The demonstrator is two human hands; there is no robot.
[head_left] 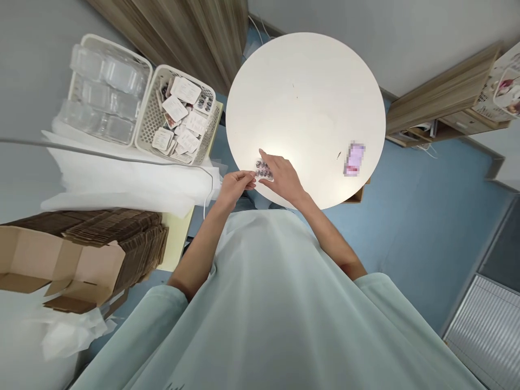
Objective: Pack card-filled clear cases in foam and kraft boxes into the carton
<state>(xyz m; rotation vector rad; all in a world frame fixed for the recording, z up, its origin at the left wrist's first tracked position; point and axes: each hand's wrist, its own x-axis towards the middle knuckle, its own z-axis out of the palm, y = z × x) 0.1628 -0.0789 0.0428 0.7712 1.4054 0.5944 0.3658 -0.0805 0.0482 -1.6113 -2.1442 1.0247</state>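
Observation:
Near the front edge of the round white table (304,97), a small flat pack (264,170) shows rows of dark, shiny oval pieces. My left hand (235,187) pinches its left edge between thumb and fingertips. From the other side, my right hand (284,176) reaches around the pack's right end, thumb along the near edge and fingers over the far edge. The right hand partly covers the pack. What exactly the oval pieces are is too small to tell.
To the left stand a white basket (142,122) of similar packs and white cards, and a basket of clear plastic boxes (109,95). White sheeting (122,187) and folded brown cartons (138,238) lie nearer. A blurred purple item (355,158) rests on the table's right side.

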